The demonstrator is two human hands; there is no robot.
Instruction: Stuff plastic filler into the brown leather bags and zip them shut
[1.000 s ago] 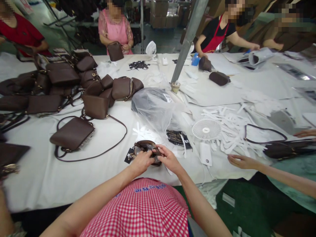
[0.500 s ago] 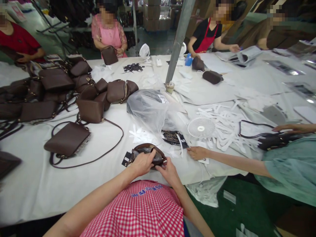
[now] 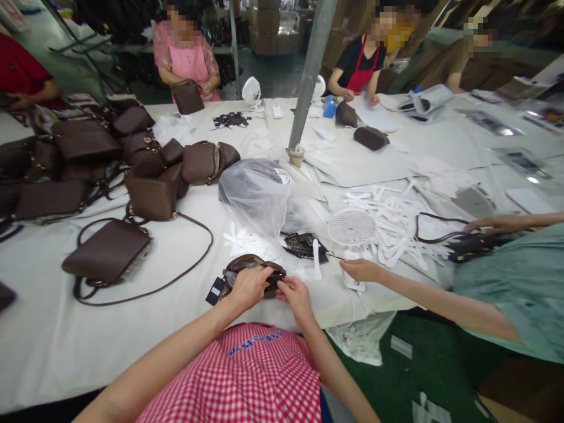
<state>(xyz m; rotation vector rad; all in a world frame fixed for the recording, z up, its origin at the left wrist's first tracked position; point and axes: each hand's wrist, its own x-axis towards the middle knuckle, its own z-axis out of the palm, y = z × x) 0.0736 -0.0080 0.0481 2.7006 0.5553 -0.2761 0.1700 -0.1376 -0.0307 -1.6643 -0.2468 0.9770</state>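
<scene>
A small dark brown handbag [image 3: 233, 267] lies at the table's near edge, its opening turned up. My left hand [image 3: 252, 286] is closed on the bag's upper rim, the fingertips partly inside the opening. With thumb and fingers pinched, my right hand [image 3: 296, 296] holds the bag's right end near the strap. A black tag [image 3: 215, 290] with a white label hangs at the bag's left side. Just beyond the bag are dark printed tags [image 3: 302, 245] and a white plastic strip [image 3: 316, 259]. What my fingertips pinch exactly is hidden.
Brown handbags [image 3: 88, 141] are heaped at the left; one bag [image 3: 108, 251] with a long strap lies nearer. A plastic-wrapped bundle [image 3: 253, 191], a small fan [image 3: 351, 227] and white strips [image 3: 392, 232] cover the middle. A co-worker's hand [image 3: 361, 270] reaches in from the right. A metal post [image 3: 308, 82] rises beyond.
My right hand has shifted its pinch at the bag's right end. The co-worker's hand has drawn back slightly from the printed tags, pulling a thin dark cord. The view has turned slightly right.
</scene>
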